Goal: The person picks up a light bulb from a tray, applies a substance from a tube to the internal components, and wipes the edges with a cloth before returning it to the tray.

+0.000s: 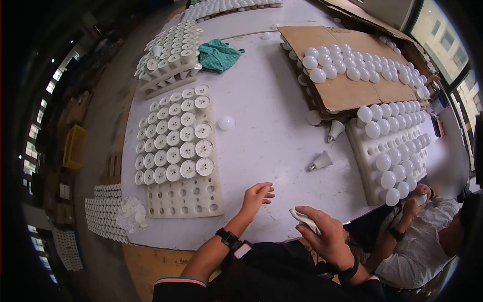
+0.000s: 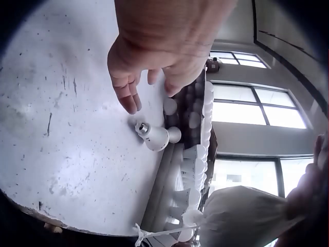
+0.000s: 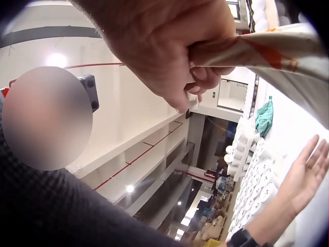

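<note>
My left hand (image 1: 255, 200) is held over the white table (image 1: 261, 151), its fingers loosely bent with nothing between them. In the left wrist view that hand (image 2: 154, 56) hangs above a white bulb body (image 2: 155, 138) with a metal screw base. My right hand (image 1: 328, 236) grips a whitish cloth (image 1: 305, 220) near the table's front edge. The right wrist view shows orange print on this cloth (image 3: 277, 49), bunched in the curled fingers. Two bulb bodies, one nearer (image 1: 320, 161) and one farther (image 1: 336, 131), lie right of centre. A round white bulb cover (image 1: 226, 123) sits left of centre.
On the left a foam tray (image 1: 183, 199) holds rows of white bulb bodies (image 1: 173, 138); stacked trays stand behind it. A green cloth (image 1: 219, 55) lies nearby. Right are cardboard (image 1: 342, 95) with round bulbs and another foam tray (image 1: 365, 163). Another person (image 1: 417, 241) sits at right.
</note>
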Tool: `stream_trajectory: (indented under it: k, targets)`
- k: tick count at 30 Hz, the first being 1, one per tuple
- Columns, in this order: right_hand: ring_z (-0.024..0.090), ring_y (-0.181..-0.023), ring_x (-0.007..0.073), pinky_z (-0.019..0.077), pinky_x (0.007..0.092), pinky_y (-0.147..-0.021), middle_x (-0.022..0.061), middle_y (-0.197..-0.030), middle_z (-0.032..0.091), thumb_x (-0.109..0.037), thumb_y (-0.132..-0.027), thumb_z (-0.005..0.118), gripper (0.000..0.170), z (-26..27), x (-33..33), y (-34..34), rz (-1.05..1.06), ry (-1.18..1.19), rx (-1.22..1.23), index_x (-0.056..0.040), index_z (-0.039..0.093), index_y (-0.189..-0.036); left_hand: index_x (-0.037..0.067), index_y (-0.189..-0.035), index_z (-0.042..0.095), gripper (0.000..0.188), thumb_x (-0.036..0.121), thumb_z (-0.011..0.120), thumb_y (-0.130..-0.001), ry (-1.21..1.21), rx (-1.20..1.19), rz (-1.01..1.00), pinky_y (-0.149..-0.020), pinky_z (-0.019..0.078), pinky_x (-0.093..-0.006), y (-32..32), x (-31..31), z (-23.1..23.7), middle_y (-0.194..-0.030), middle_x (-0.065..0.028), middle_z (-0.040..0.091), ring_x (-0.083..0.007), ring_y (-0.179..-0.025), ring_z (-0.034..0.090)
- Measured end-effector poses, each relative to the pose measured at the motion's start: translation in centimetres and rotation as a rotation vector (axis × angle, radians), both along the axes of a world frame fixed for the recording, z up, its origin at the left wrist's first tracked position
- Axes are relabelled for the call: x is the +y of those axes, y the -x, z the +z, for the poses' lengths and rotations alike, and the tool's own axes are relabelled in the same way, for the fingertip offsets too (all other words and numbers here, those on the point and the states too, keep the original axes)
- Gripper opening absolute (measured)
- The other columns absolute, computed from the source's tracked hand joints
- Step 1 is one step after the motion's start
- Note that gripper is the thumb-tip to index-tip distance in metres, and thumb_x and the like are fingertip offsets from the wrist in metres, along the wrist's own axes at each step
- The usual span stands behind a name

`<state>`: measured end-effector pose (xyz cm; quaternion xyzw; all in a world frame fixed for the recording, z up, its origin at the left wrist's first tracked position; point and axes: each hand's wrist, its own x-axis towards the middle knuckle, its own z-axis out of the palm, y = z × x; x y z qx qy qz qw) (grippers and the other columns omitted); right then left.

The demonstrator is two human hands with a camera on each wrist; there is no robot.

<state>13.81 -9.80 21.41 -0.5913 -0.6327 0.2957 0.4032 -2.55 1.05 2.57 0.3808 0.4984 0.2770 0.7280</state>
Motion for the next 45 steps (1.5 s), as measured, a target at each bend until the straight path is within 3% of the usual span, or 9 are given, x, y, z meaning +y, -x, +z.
stream_trajectory:
  k: [2, 6, 14, 16, 21, 23, 30, 35, 45]
  targets:
    - [0.061, -0.072, 0.0263, 0.0489, 0.0308, -0.060, 0.0104, -0.087, 0.062, -0.010, -0.076, 0.066, 0.035, -0.2, 0.5, 0.0, 0.060, 0.060, -0.020, -0.0094, 0.054, -0.109, 0.000, -0.101, 0.056, 0.025, 0.020, 0.052, -0.087, -0.032, 0.059, 0.289, -0.063, 0.0485, -0.0254, 4.0, -0.1, -0.2, -0.084, -0.0079, 0.060, -0.0161, -0.074, 0.059]
    - [0.062, -0.072, 0.0252, 0.0491, 0.0302, -0.060, 0.0098, -0.086, 0.062, -0.010, -0.076, 0.066, 0.036, -0.5, 1.5, 1.2, 0.094, 0.038, 0.001, -0.0099, 0.054, -0.109, 0.003, -0.110, 0.047, 0.031, 0.008, 0.057, -0.081, -0.155, 0.174, 0.785, -0.062, 0.0467, -0.0251, 10.3, 2.0, -2.5, -0.096, -0.0067, 0.055, -0.0136, -0.078, 0.056]
    - [0.062, -0.067, 0.0215, 0.0487, 0.0274, -0.058, 0.0084, -0.083, 0.064, -0.013, -0.074, 0.068, 0.023, -0.2, 2.8, 4.2, 0.107, 0.040, 0.062, -0.0076, 0.063, -0.096, 0.000, -0.109, 0.045, 0.043, 0.000, 0.065, -0.071, -0.186, 0.198, 0.630, -0.067, 0.0449, -0.0217, 11.0, 7.1, -3.2, -0.093, -0.0049, 0.057, -0.0086, -0.071, 0.054]
    - [0.062, -0.067, 0.0214, 0.0486, 0.0274, -0.058, 0.0083, -0.082, 0.064, -0.013, -0.074, 0.068, 0.023, -0.3, 3.1, 4.8, 0.113, 0.034, 0.055, -0.0078, 0.062, -0.096, 0.000, -0.108, 0.046, 0.043, 0.004, 0.067, -0.071, -0.561, 0.207, 0.686, -0.067, 0.0452, -0.0226, 10.4, 5.6, -1.7, -0.092, -0.0036, 0.056, -0.0089, -0.077, 0.053]
    - [0.061, -0.064, 0.0209, 0.0484, 0.0280, -0.057, 0.0081, -0.080, 0.063, -0.010, -0.073, 0.068, 0.024, 0.2, 3.5, 5.8, 0.117, 0.114, -0.011, -0.0077, 0.062, -0.097, 0.003, -0.111, 0.045, 0.044, 0.040, 0.049, -0.087, -0.254, -0.166, 0.244, -0.059, 0.0420, -0.0253, 12.5, -1.3, 6.3, -0.087, -0.0060, 0.056, -0.0107, -0.069, 0.050]
    - [0.060, -0.063, 0.0206, 0.0480, 0.0287, -0.055, 0.0083, -0.078, 0.063, -0.008, -0.073, 0.068, 0.026, -0.5, 3.7, 6.3, 0.161, -0.015, 0.005, -0.0074, 0.062, -0.098, 0.005, -0.117, 0.043, 0.052, 0.049, 0.031, -0.091, 0.353, -0.625, 0.152, -0.052, 0.0389, -0.0261, 13.0, -2.4, 9.2, -0.084, -0.0087, 0.056, -0.0123, -0.059, 0.046]
    - [0.059, -0.061, 0.0209, 0.0463, 0.0287, -0.051, 0.0086, -0.079, 0.061, -0.002, -0.069, 0.067, 0.041, 0.8, 3.2, 6.8, 0.202, -0.177, -0.048, -0.0066, 0.057, -0.109, 0.004, -0.119, 0.041, 0.061, 0.056, 0.030, -0.088, 0.173, -0.648, -0.008, -0.044, 0.0429, -0.0266, 14.0, -5.2, 14.7, -0.087, -0.0150, 0.056, -0.0150, -0.056, 0.050]
    - [0.054, -0.052, 0.0157, 0.0426, 0.0281, -0.045, 0.0023, -0.063, 0.050, -0.005, -0.064, 0.070, 0.052, 0.5, 2.8, 6.7, 0.280, -0.334, -0.130, -0.0039, 0.053, -0.113, 0.002, -0.116, 0.042, 0.058, 0.053, 0.034, -0.088, 0.414, -0.647, -0.124, -0.032, 0.0390, -0.0212, 13.3, -6.1, 14.9, -0.081, -0.0136, 0.057, -0.0117, -0.045, 0.049]
    - [0.054, -0.049, 0.0154, 0.0437, 0.0276, -0.044, 0.0018, -0.060, 0.051, -0.007, -0.065, 0.071, 0.046, 1.1, 2.3, 7.0, 0.267, -0.339, -0.192, -0.0040, 0.058, -0.109, 0.001, -0.109, 0.047, 0.049, 0.044, 0.037, -0.089, 0.445, -0.607, -0.089, -0.029, 0.0401, -0.0237, 11.9, -6.1, 16.2, -0.074, -0.0113, 0.058, -0.0155, -0.040, 0.051]
